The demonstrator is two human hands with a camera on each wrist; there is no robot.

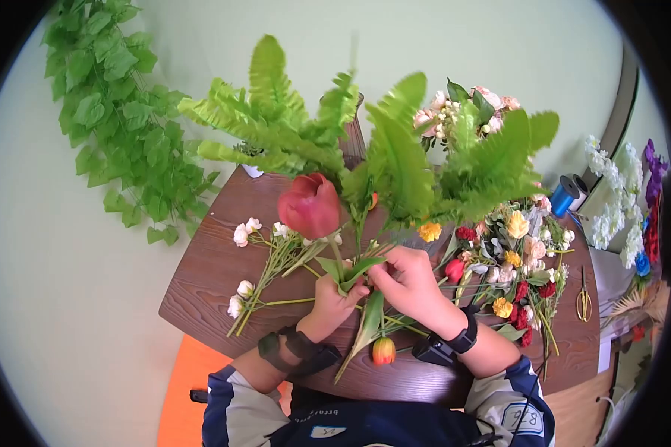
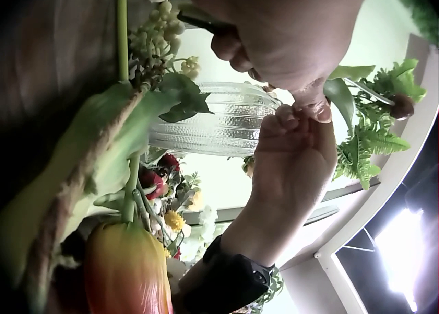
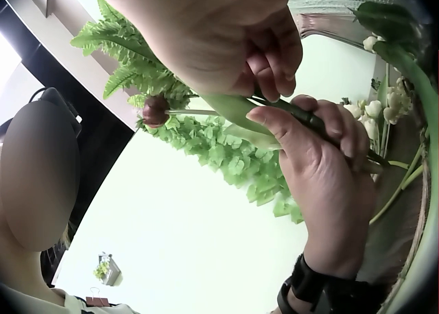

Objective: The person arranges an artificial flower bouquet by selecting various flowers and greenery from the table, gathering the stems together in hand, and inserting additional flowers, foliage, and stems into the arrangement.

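My left hand grips a bunch of green stems, with its thumb lying along them in the right wrist view. A large pink-red tulip and several fern fronds rise above the grip. From the right, my right hand pinches at the same bunch with curled fingers and thumb, close beside the left thumb; what sits between its fingertips is partly hidden. Green tulip leaves fold around the stems there. Under the hands an orange-yellow tulip hangs head down near the table edge.
White-flowered stems lie left on the brown table. Mixed red, yellow and pink flowers are heaped right, near gold-handled scissors and a blue ribbon spool. A ribbed glass vase stands behind. Ivy hangs on the wall.
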